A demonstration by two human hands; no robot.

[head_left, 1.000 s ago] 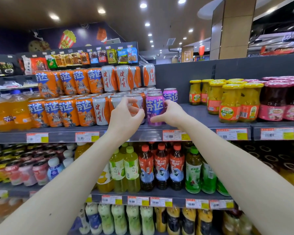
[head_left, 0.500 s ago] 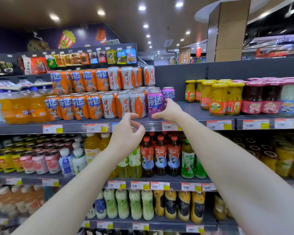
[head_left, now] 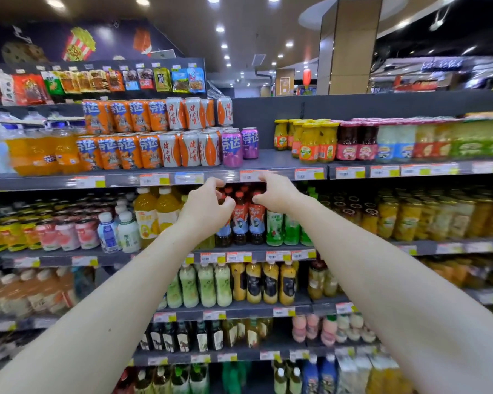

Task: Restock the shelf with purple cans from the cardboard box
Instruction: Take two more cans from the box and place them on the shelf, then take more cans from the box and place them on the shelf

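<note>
Two purple cans stand on the grey top shelf (head_left: 279, 163): a front purple can (head_left: 232, 148) beside the orange-and-white cans, and a second purple can (head_left: 250, 143) just behind and to its right. Both of my hands hang below the shelf edge, in front of the bottles one level down. My left hand (head_left: 207, 206) has loosely curled fingers and holds nothing. My right hand (head_left: 275, 191) is also empty, with its fingers loosely bent. The cardboard box is out of view.
Orange cans (head_left: 120, 150) and orange-and-white cans (head_left: 191, 147) fill the shelf left of the purple ones, stacked two high. Yellow-lidded jars (head_left: 310, 142) stand to the right, with bare shelf between. Bottles (head_left: 248, 220) crowd the lower shelves. Price tags line each shelf edge.
My right hand has let go of the front purple can and dropped below the shelf edge. My left hand has also come down. The camera has pulled back and tilted down.
</note>
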